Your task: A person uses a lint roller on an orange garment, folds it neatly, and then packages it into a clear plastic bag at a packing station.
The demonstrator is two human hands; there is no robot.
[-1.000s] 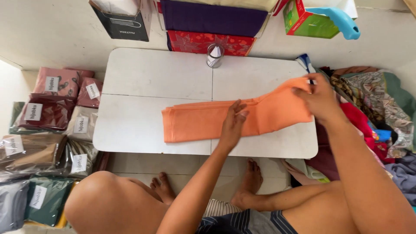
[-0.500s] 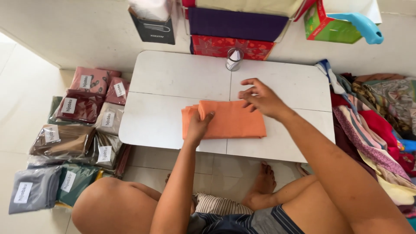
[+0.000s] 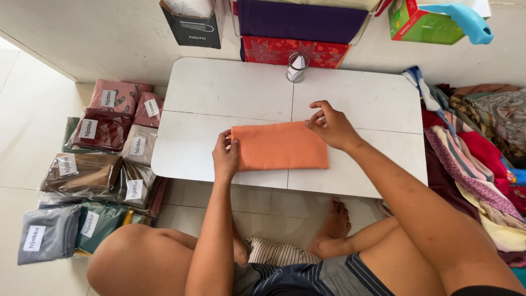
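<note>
Both hands rest on a folded rectangle of orange cloth that lies flat near the front edge of the low white counter. On the cloth's left end, the left hand pinches the edge between thumb and fingers. At the upper right corner, the right hand does the same, its fingers closed lightly on the fabric there. The two hands are well apart, one at each end of the cloth.

Below the counter, the person's bare legs are crossed on the pale tiled floor, with striped shorts at the bottom of the view. On the floor to the left lies a stack of clear plastic packets of folded fabric in pink, maroon, brown, green and grey, each with a white label. To the right a loose heap of patterned cloths spills beside the counter.

Farther back, a small silver metal cup stands at the counter's far edge. Behind it lie a red patterned box and a purple box, with a black box to their left and a green carton to the right.
</note>
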